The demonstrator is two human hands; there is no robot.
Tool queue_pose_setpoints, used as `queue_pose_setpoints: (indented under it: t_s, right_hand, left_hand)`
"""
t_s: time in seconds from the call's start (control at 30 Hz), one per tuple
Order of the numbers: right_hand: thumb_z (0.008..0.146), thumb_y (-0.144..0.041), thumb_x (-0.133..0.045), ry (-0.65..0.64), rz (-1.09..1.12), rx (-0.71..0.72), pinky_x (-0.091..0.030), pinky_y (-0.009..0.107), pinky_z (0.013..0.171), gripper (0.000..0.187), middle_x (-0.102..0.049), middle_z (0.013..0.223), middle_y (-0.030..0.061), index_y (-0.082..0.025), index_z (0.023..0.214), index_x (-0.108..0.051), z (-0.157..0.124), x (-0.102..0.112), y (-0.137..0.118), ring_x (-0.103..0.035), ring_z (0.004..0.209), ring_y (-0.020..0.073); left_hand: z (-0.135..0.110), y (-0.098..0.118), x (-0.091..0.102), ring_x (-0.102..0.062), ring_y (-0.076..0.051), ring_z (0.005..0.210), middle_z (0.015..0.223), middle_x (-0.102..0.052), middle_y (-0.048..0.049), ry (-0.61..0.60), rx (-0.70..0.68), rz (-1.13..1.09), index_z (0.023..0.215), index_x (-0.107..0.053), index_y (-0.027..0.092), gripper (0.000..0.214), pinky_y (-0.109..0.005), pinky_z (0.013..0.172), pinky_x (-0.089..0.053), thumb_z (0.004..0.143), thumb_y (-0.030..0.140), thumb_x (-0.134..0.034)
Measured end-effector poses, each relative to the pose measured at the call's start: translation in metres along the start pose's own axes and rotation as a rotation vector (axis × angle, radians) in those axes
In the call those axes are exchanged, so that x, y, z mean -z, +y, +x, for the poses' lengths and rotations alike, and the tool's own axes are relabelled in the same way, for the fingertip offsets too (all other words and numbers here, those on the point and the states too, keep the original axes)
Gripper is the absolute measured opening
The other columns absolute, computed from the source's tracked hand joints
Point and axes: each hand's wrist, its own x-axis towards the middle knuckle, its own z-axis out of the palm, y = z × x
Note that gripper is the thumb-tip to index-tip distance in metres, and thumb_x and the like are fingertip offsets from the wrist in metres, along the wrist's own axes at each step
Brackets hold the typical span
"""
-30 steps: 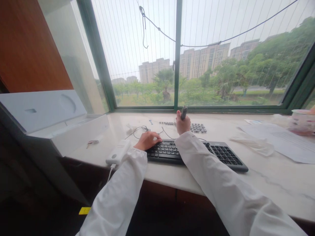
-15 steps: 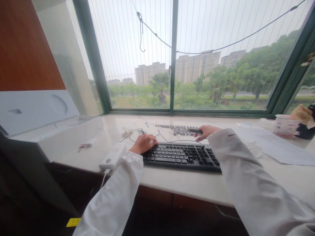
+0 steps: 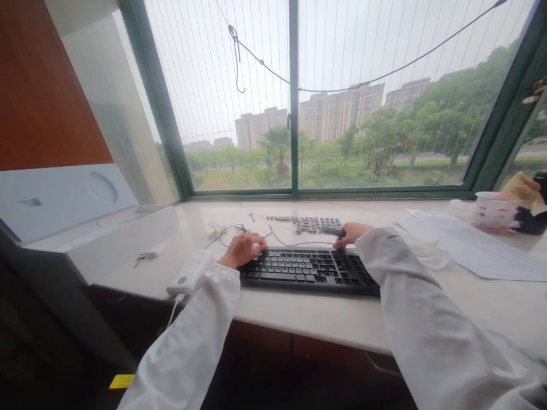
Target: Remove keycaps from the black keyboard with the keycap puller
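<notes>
A black keyboard [image 3: 294, 272] lies near the counter's front edge. Keycaps cover much of its left part, while many sockets on the right are bare. At its upper left corner my left hand [image 3: 244, 249] is closed on the edge, fingers bent. My right hand [image 3: 352, 232] is closed around a dark slim tool [image 3: 333, 231], pointing left above the keyboard's back edge; blur hides its exact kind. Loose keycaps [image 3: 307, 222] stand in rows behind the keyboard, close to the tool's tip.
A black cable [image 3: 294, 245] curls behind the keyboard. To the left are a white power adapter [image 3: 190, 278], a key [image 3: 145, 257] and an open white box [image 3: 123, 239]. Papers [image 3: 474, 245], crumpled tissue [image 3: 431, 255] and a patterned cup [image 3: 496, 210] lie to the right.
My right hand has come slightly left and lower with the tool, closer to the keyboard's back edge. My left hand stays at the keyboard's corner. The view has shifted a little.
</notes>
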Motion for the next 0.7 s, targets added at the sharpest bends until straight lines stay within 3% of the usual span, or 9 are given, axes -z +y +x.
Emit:
queue_pose_setpoints:
  t_s: [0.3,0.6,0.7]
  right_hand:
    - [0.058,-0.039,-0.080,0.035,0.004,0.004,-0.047,0.031,0.065,0.020,-0.069,0.063,0.0046,-0.022,0.055,-0.069,-0.006,-0.007,-0.016,-0.065,0.071,0.0231]
    - [0.047,-0.035,-0.085,-0.020,0.025,0.071,-0.045,0.031,0.064,0.022,-0.069,0.066,0.0033,-0.022,0.061,-0.073,-0.012,-0.005,-0.012,-0.064,0.070,0.0227]
    - [0.043,-0.044,-0.086,0.013,0.016,0.038,-0.046,0.033,0.062,0.031,-0.068,0.065,0.0050,-0.022,0.058,-0.070,-0.013,-0.004,-0.011,-0.064,0.068,0.0248]
  left_hand:
    - [0.000,-0.002,-0.001,-0.065,-0.015,0.083,0.093,-0.072,-0.0007,0.090,0.075,0.026,0.084,-0.073,0.025,0.029,-0.024,0.070,-0.043,0.088,0.045,-0.053]
    - [0.000,-0.006,-0.002,-0.064,-0.015,0.080,0.090,-0.072,-0.0015,0.119,0.111,-0.005,0.082,-0.073,0.023,0.030,-0.024,0.071,-0.045,0.088,0.045,-0.054]
    - [-0.001,-0.005,0.000,-0.063,-0.014,0.077,0.089,-0.072,-0.0018,0.140,0.116,-0.009,0.081,-0.073,0.022,0.029,-0.024,0.070,-0.044,0.088,0.043,-0.054]
